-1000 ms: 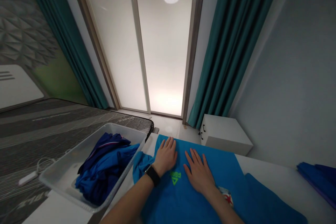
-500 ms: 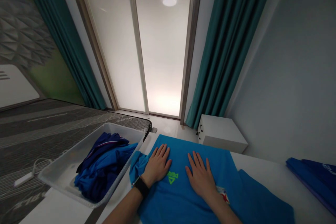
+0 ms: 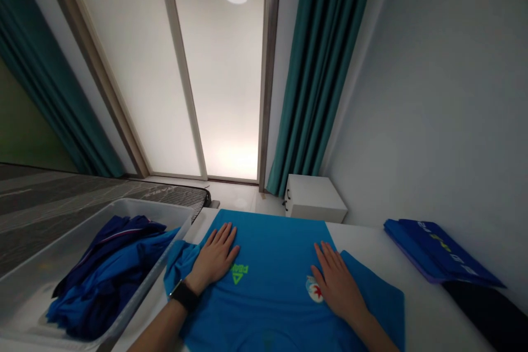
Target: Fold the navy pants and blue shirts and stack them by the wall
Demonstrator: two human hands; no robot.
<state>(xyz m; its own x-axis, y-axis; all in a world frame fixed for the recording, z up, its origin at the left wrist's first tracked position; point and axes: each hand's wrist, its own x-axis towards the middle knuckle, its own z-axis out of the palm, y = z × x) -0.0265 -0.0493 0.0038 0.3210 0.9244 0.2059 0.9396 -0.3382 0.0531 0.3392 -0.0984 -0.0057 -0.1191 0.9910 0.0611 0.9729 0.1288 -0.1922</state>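
Observation:
A blue T-shirt (image 3: 272, 253) is spread over the white table (image 3: 363, 236), its neckline toward me, with a green logo and a round red-and-white badge on the chest. On its left part, beside the green logo, my left hand (image 3: 215, 258) lies flat with fingers stretched out; a black watch is on that wrist. My right hand (image 3: 336, 280) rests flat on the shirt's right part, just right of the badge, fingers extended. The left sleeve (image 3: 179, 261) is bunched up, while the right sleeve (image 3: 381, 297) lies spread out. Neither hand grips anything.
To the left stands a translucent plastic bin (image 3: 136, 206) with crumpled blue clothes (image 3: 111, 275) inside. Folded blue garments (image 3: 441, 250) lie at the table's right, by a black item (image 3: 487, 308). A white cabinet (image 3: 315, 198) stands beyond the table, near a green curtain (image 3: 322, 77).
My right hand has slid right across the shirt, past the badge, which is now uncovered. My left hand stays by the green logo. The view has turned right, showing more of the folded garments.

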